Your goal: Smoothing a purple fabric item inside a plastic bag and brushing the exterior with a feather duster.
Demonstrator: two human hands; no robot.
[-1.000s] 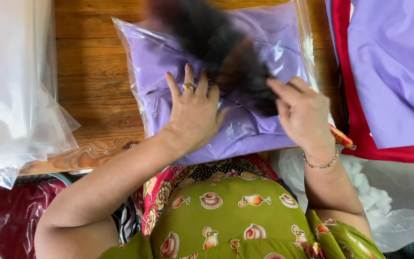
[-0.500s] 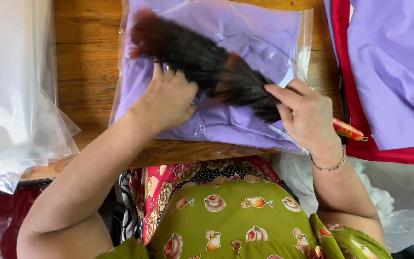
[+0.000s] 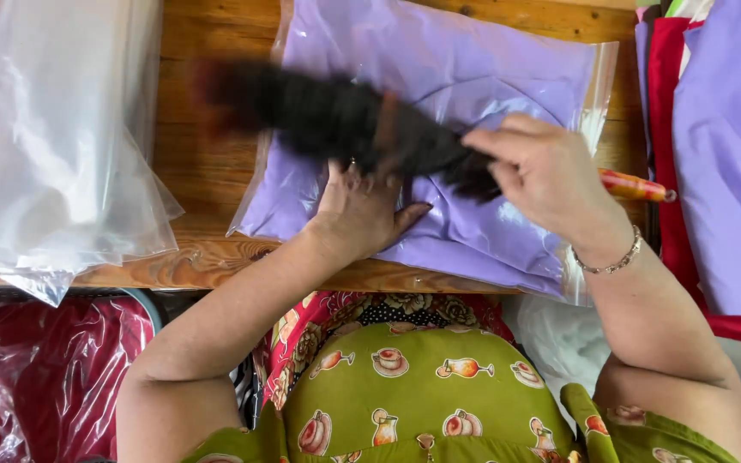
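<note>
A clear plastic bag holding folded purple cloth (image 3: pixel 473 69) lies on the wooden table (image 3: pixel 207 171). My left hand (image 3: pixel 362 210) presses flat on the bag's near middle. My right hand (image 3: pixel 551 176) grips a feather duster (image 3: pixel 319 116) by its red and yellow handle (image 3: pixel 636 184). The dark, blurred feathers stretch left across the bag and over my left fingers, reaching past the bag's left edge.
A pile of empty clear plastic bags (image 3: pixel 53 146) lies at the left of the table. Purple cloth with a red border (image 3: pixel 722 154) is stacked at the right. A basket with red wrapped items (image 3: pixel 62 360) sits below the table's left edge.
The duster has swept further left across the bag. My left hand has slid down to the bag's near middle. The view has shifted, so the bag sits more to the right.
</note>
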